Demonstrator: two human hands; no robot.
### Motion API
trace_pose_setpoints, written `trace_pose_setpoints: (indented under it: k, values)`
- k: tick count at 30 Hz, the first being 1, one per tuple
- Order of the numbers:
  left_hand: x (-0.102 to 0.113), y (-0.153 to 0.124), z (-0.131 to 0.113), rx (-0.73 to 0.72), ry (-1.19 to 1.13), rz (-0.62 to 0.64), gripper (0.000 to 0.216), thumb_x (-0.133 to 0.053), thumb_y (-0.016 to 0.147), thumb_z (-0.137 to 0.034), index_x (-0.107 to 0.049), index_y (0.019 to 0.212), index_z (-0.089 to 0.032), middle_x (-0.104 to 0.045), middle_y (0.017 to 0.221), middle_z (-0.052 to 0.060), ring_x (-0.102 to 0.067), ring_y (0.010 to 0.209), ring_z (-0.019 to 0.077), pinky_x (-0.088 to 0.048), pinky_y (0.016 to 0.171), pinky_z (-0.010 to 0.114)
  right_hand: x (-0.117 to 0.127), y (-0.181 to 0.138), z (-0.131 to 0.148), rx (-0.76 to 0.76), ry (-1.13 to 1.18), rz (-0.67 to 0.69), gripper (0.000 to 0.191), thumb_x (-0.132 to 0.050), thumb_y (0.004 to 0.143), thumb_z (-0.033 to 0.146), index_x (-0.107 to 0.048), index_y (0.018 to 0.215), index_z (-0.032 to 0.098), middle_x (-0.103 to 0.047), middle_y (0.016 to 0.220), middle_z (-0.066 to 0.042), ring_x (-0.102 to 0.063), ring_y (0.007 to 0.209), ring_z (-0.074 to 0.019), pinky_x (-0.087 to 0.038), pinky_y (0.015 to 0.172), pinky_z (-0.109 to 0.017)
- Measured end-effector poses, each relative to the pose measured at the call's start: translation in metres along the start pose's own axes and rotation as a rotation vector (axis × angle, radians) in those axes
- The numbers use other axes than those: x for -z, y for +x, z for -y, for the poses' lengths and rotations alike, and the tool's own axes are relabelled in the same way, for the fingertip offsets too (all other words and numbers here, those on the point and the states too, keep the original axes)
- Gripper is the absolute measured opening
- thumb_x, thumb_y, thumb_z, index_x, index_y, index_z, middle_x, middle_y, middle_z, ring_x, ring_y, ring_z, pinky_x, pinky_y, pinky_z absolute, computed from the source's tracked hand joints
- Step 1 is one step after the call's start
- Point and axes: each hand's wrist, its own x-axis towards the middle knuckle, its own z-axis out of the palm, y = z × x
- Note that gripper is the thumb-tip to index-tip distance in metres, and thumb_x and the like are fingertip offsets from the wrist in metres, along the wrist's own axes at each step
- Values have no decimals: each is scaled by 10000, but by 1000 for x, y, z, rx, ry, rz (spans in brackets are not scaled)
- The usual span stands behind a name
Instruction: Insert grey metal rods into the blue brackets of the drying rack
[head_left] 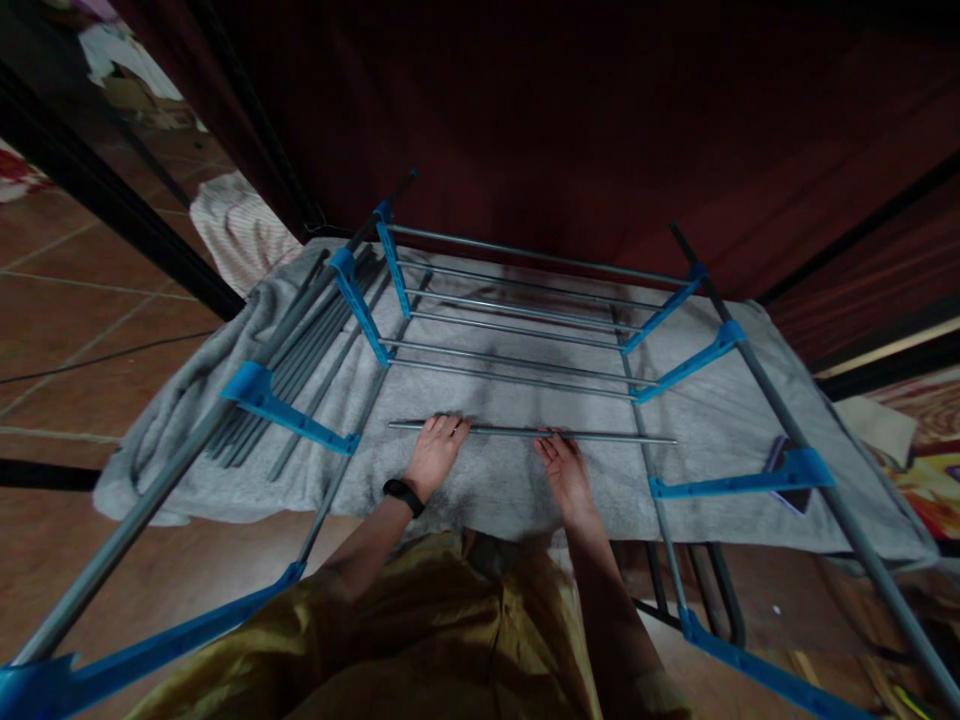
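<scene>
A grey metal rod [510, 432] lies crosswise over a grey blanket [487, 480]. My left hand [435, 452] is curled over the rod near its left end, fingers closed on it. My right hand [564, 468] grips the same rod near its middle, fingers wrapped round. A black band sits on my left wrist [403, 495]. Around the rod stands a rack frame [525, 330] of grey tubes and blue plastic brackets, with several rods fitted across its far part.
Several loose grey rods [300, 360] lie bundled on the blanket at the left. A dark red curtain [570, 120] hangs behind. Brown tiled floor [90, 300] lies to the left, with a striped cloth [240, 230]. My yellow garment [420, 640] fills the bottom.
</scene>
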Motion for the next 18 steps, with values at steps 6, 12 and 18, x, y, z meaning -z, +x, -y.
trace_pose_setpoints:
  k: [6, 12, 18]
  values:
    - [-2, 0, 1, 37, -27, -41, 374, -395, 927, -111, -641, 1205, -156, -645, 1170, 152, -569, 1011, 273, -427, 886, 416, -2, 1, 0, -11, 4, -18, 78, -747, 773, 252, -675, 795, 271, -740, 865, 11, -701, 866, -158, -530, 968, -392]
    - [-1, 0, 0, 20, -27, -66, 361, -400, 934, -132, -639, 1205, -151, -656, 1124, 148, -570, 996, 274, -424, 886, 415, -5, 0, 2, -21, 17, -37, 147, -793, 737, 306, -660, 778, 258, -725, 807, 17, -699, 826, -152, -558, 913, -351]
    - [0, 1, 0, 7, -21, -65, 361, -386, 948, -151, -636, 1208, -137, -664, 1072, 144, -571, 967, 266, -427, 878, 411, -6, -1, 2, -24, 8, -46, 214, -816, 715, 357, -636, 746, 246, -708, 741, 21, -699, 796, -155, -567, 881, -335]
